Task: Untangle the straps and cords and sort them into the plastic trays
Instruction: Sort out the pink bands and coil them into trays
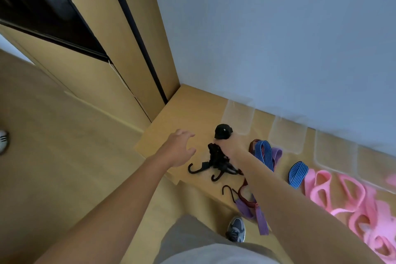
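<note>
On the wooden table (169, 120) lies a tangle of black cords with hooks (216, 164). My right hand (228, 146) grips the upper end of that black bundle, whose rolled top (223, 131) sticks out above my fist. My left hand (179, 149) hovers just left of the tangle with fingers spread, holding nothing. A blue striped strap (264, 153), a purple strap (276, 154) and a dark red cord (244, 195) lie to the right, partly under my right forearm. Pink straps (351, 195) sprawl at far right. Clear plastic trays (239, 115) line the wall.
A second loop of blue striped strap (297, 173) lies beside the pink ones. More clear trays (287, 133) stand along the grey wall. A tall wooden cabinet (128, 49) closes the table's left end. My shoe (235, 229) shows on the floor below the table edge.
</note>
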`<state>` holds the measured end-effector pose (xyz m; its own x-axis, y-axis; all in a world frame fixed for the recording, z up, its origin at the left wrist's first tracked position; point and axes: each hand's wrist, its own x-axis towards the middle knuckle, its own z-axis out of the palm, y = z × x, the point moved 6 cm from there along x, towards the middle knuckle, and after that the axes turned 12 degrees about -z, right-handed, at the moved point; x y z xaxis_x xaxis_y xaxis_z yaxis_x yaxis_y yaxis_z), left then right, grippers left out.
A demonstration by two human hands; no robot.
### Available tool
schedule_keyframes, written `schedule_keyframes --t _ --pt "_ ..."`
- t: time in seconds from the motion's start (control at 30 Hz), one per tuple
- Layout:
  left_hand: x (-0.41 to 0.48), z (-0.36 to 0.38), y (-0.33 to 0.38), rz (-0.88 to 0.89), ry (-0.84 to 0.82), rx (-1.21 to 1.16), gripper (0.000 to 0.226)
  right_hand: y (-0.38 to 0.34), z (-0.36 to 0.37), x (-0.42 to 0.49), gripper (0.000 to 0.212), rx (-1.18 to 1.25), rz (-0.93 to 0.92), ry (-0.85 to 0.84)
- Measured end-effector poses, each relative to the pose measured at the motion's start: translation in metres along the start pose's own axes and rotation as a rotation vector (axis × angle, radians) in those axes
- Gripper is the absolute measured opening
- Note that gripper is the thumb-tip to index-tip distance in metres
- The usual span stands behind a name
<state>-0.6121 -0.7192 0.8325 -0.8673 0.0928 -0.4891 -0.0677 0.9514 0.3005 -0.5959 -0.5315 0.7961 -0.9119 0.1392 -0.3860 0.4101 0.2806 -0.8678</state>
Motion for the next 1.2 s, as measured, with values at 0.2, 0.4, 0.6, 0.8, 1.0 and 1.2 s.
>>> schedule_keyframes --t 0.2,0.4,0.6,0.8,1.0,1.2 --pt "0.040 -0.002 0.000 0.065 -0.065 0.036 0.056 0.030 0.020 0.013 0.033 -0.364 -0.009 0.136" --pt "0.076 -0.007 0.008 0.193 -0.147 0.088 0.056 0.035 0.045 0.006 0.050 -0.523 0.052 0.254" --pt "0.096 -0.010 0.005 0.349 -0.229 0.156 0.058 0.035 0.065 0.006 0.048 -0.584 0.191 0.345" --pt "0.107 -0.020 0.015 0.517 -0.166 0.241 0.056 0.005 0.054 -0.011 0.047 -0.493 -0.032 0.513" --pt "0.090 -0.030 0.048 0.668 -0.096 0.278 0.052 -0.013 0.023 -0.053 0.043 -0.557 -0.048 0.659" --pt "0.051 -0.025 0.080 0.782 -0.048 0.323 0.049 -0.004 -0.023 -0.105 0.042 -0.648 0.005 0.718"
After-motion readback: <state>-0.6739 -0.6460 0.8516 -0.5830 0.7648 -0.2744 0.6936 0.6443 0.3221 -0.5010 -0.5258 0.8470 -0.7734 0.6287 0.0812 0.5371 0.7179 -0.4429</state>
